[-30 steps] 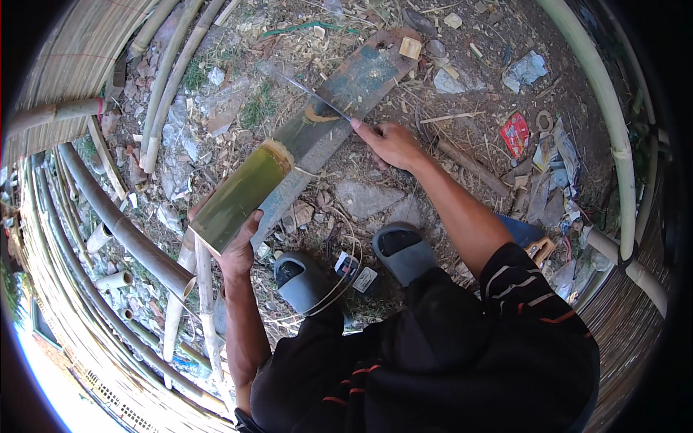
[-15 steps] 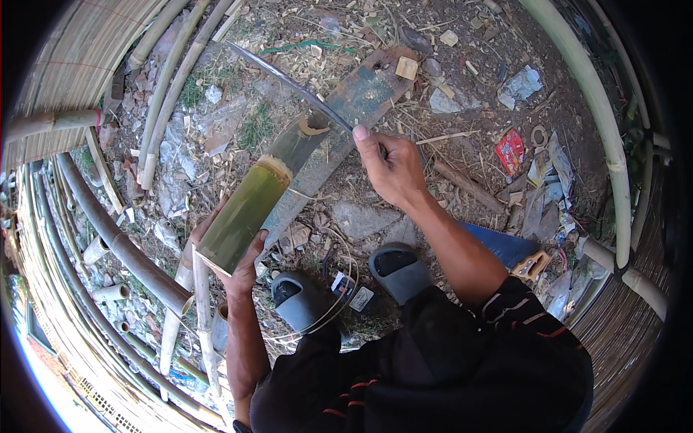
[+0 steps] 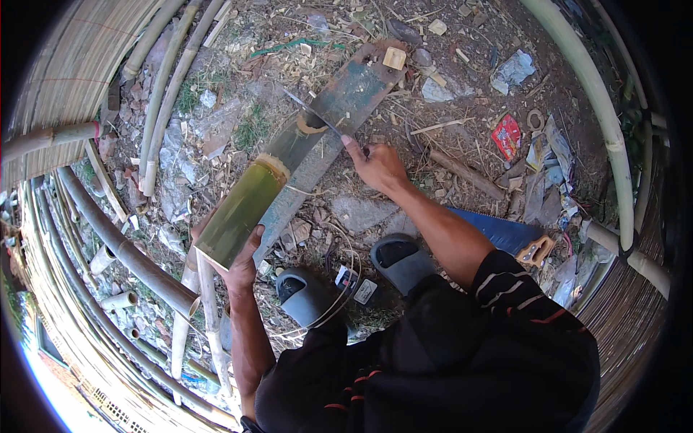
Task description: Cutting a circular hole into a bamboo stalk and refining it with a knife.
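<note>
Splitting of a green bamboo culm section (image 3: 249, 206): the section lies slanted from near left to far right along a weathered plank (image 3: 339, 108) on the littered ground, its near cut end propped up. The left hand (image 3: 242, 263) cups that near end, fingers wrapped around the rim. The right hand (image 3: 379, 164) is closed around the handle of a long knife (image 3: 310, 115), whose blade lies across the far end of the section, at a node ring. The step in hand appears to be setting the blade into the far end; the next move probably calls for a firm, centred push along the grain while the left hand steadies the piece. Counted: one culm section, one knife, one plank, two grey sandals (image 3: 303, 292), one blue-bladed handsaw (image 3: 505, 234) at near right, several pale bamboo poles at left.
</note>
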`<action>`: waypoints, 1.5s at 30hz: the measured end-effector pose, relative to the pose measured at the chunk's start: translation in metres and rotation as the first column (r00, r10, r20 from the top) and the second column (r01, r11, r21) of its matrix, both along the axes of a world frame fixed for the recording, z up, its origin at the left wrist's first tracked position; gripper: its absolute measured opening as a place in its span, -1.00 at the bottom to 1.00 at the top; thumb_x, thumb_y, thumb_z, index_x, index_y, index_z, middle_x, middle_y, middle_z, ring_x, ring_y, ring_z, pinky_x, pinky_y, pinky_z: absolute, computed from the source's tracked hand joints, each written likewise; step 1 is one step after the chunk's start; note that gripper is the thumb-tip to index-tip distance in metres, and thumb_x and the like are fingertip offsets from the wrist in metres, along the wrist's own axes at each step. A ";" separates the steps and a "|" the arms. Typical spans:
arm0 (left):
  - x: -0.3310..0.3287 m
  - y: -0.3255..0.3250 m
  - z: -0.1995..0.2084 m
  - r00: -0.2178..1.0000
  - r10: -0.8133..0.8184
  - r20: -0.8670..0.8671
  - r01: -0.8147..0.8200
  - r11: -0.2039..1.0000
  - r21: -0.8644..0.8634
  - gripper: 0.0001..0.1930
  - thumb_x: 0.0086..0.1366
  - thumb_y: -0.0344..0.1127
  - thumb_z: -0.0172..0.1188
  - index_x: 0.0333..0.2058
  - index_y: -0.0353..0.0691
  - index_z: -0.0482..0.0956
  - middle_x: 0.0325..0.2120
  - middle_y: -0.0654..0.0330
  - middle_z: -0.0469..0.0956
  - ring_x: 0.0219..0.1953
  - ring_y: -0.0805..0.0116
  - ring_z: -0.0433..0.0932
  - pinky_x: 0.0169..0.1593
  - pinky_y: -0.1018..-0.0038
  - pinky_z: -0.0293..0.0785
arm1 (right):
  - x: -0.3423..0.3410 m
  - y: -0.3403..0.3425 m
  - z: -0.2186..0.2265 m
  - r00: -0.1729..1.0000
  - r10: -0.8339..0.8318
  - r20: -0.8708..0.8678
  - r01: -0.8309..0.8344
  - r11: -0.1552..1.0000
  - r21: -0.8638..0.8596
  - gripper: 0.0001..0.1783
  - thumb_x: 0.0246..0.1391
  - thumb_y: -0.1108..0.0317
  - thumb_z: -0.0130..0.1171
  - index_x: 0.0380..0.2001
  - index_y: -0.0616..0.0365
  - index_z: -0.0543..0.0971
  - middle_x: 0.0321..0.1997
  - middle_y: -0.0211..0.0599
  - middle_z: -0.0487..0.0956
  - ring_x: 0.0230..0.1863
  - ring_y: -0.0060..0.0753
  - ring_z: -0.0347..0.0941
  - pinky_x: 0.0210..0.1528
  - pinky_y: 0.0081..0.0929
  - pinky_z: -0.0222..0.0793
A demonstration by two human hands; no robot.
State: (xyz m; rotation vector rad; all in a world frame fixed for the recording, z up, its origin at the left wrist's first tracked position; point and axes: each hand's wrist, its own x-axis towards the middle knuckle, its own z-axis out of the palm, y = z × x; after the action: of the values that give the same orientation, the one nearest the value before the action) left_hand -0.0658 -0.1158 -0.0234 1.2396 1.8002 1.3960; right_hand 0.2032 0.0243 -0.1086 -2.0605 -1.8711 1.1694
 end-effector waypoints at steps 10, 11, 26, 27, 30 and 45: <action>-0.003 0.001 0.000 0.921 -0.073 -0.382 0.076 0.997 -0.008 -0.16 -0.03 -0.14 0.67 0.12 -0.41 0.38 0.01 0.10 0.48 0.05 0.27 0.51 0.19 0.29 0.41 | 0.009 -0.008 0.005 0.979 0.033 -0.203 -0.038 0.999 -0.020 -0.09 0.25 -0.48 -0.05 -0.61 0.28 0.58 -0.79 -0.24 0.36 -0.66 -0.31 0.42 -0.57 -0.09 0.26; 0.006 0.006 -0.001 0.995 -0.022 -0.094 0.025 0.999 0.033 -0.18 -0.01 -0.16 0.65 0.13 -0.38 0.38 0.00 0.12 0.49 0.04 0.29 0.51 0.20 0.28 0.39 | 0.012 -0.010 -0.003 0.983 0.003 -0.183 -0.006 1.000 -0.018 -0.10 0.25 -0.48 -0.05 -0.60 0.26 0.61 -0.79 -0.26 0.37 -0.66 -0.30 0.46 -0.56 -0.10 0.28; -0.007 -0.002 -0.020 0.935 0.011 0.356 0.003 0.999 -0.040 -0.33 0.13 -0.32 0.53 0.19 -0.33 0.45 0.01 0.14 0.58 0.06 0.30 0.54 0.26 0.28 0.39 | 0.005 0.011 0.025 0.981 -0.001 -0.193 -0.041 0.976 -0.214 -0.04 0.21 -0.55 -0.07 -0.74 0.24 0.48 -0.75 -0.27 0.41 -0.66 -0.28 0.36 -0.53 -0.13 0.26; -0.004 -0.002 -0.017 0.914 0.037 0.404 -0.032 0.999 -0.020 -0.33 0.14 -0.33 0.53 0.19 -0.33 0.45 0.02 0.13 0.58 0.06 0.30 0.54 0.26 0.27 0.40 | 0.001 0.004 0.040 0.918 -0.036 -0.396 0.008 0.997 -0.074 -0.07 0.25 -0.50 -0.06 -0.73 0.23 0.49 -0.75 -0.31 0.40 -0.65 -0.33 0.34 -0.54 -0.16 0.25; 0.001 -0.004 -0.014 0.887 0.059 0.458 -0.067 0.998 0.001 -0.35 0.15 -0.35 0.51 0.19 -0.33 0.45 0.02 0.11 0.57 0.06 0.28 0.54 0.25 0.26 0.41 | 0.009 -0.014 0.025 0.802 0.054 -0.595 0.109 0.966 0.234 -0.18 0.33 -0.37 -0.03 -0.65 0.21 0.53 -0.75 -0.41 0.38 -0.63 -0.49 0.31 -0.55 -0.25 0.24; 0.000 -0.004 -0.019 0.884 0.041 0.466 -0.048 0.999 0.002 -0.38 0.16 -0.38 0.48 0.18 -0.33 0.45 0.06 0.08 0.55 0.11 0.24 0.56 0.27 0.29 0.47 | 0.018 -0.019 0.006 0.979 -0.037 -0.199 0.015 0.993 -0.114 -0.05 0.23 -0.52 -0.05 -0.76 0.24 0.50 -0.79 -0.21 0.38 -0.70 -0.24 0.34 -0.54 -0.10 0.27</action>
State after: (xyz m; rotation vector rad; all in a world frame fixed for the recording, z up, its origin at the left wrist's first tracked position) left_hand -0.0653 -0.1199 -0.0423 0.7777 1.4883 1.5733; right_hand 0.2210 0.0050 -0.1030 -1.9299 -1.7173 1.4474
